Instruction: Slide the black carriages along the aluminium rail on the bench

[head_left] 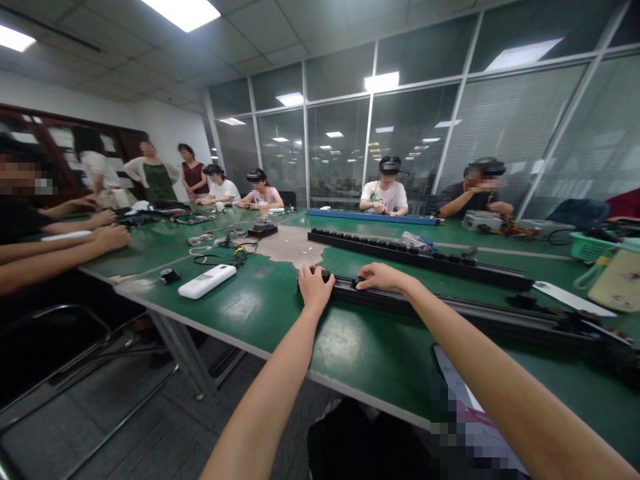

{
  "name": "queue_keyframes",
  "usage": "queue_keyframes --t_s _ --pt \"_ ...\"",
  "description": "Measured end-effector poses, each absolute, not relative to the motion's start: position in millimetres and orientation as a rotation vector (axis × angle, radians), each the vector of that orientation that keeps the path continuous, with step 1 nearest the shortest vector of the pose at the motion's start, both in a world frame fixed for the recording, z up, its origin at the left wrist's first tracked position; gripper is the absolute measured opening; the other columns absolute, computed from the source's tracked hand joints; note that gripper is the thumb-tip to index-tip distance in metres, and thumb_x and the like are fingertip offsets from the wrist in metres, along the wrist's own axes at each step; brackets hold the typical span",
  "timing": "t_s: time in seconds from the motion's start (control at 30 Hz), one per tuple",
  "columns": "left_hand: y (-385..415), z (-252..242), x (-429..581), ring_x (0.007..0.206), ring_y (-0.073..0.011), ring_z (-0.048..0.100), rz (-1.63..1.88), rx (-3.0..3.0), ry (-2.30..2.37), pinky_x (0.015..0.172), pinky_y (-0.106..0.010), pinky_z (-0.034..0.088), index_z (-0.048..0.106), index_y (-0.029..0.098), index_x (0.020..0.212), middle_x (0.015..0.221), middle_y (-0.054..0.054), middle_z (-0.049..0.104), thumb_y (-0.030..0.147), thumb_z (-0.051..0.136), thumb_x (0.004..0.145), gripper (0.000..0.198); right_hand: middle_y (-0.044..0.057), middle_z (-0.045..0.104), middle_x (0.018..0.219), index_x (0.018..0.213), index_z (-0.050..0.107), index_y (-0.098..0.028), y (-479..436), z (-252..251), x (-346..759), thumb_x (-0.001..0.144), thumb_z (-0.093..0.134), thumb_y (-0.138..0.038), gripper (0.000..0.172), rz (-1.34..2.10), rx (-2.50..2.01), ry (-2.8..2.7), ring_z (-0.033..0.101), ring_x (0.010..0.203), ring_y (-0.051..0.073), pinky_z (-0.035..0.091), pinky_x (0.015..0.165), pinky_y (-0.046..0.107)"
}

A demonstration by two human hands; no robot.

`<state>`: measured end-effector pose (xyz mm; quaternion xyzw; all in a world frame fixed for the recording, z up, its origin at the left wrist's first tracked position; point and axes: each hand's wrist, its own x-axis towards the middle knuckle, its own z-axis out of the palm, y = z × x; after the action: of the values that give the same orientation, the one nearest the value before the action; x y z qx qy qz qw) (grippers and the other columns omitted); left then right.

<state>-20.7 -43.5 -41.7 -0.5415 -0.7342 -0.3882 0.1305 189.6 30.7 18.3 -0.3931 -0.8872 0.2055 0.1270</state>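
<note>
A long black slotted rail (450,313) lies across the green table in front of me. My left hand (316,291) is closed round its left end, with the thumb and fingers around a dark part (326,275) there; what lies under the palm is hidden. A little further right, my right hand (384,276) is closed, its fingertips on a small black piece (359,281) that sits in the rail's channel. Beyond it, roughly parallel, is a second black rail (400,252) carrying a row of small black blocks.
Left of my hands lie a white power bank (207,281), a small black part (170,275) and tangled cables (225,253). A phone (450,373) is by the front edge. A green basket (593,247) stands at right. Co-workers sit around the table (250,313), one at a blue rail (340,215).
</note>
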Motion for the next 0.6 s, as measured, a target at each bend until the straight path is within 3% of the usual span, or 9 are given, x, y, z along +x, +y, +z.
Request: queue_keyframes --t_s 0.6 --pt "-44.8 -40.3 -19.8 0.124 -0.0298 0.051 -1.138 -1.575 -2.148 0.109 -0.039 0.040 0.074 0.023 0.106 0.126 -0.012 0.058 0.041 0.068 0.090 0.024 0.006 0.077 0.104 0.101 0.073 -0.017 21.6 25.9 190.1 0.083 0.075 -0.035 0.026 0.505 -1.188 -2.636 0.068 0.092 0.020 0.047 0.076 0.025"
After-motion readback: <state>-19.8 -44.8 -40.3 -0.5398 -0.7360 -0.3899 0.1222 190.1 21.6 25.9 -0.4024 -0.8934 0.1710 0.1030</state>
